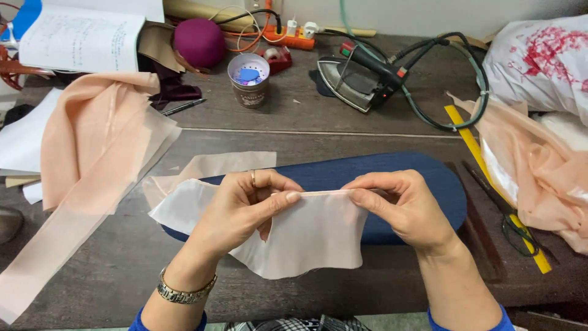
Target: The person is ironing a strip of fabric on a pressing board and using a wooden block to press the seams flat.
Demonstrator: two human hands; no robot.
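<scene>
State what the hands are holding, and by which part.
Both the left hand and right hand pinch the pale peach fabric piece along its top edge.

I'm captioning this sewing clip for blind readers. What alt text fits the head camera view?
Two bare hands, left hand and right hand, pinch the top edge of a pale peach fabric piece over a navy pressing board on a dark worktable. Behind lie an iron, a tin can, a yellow ruler and more peach fabric.
</scene>
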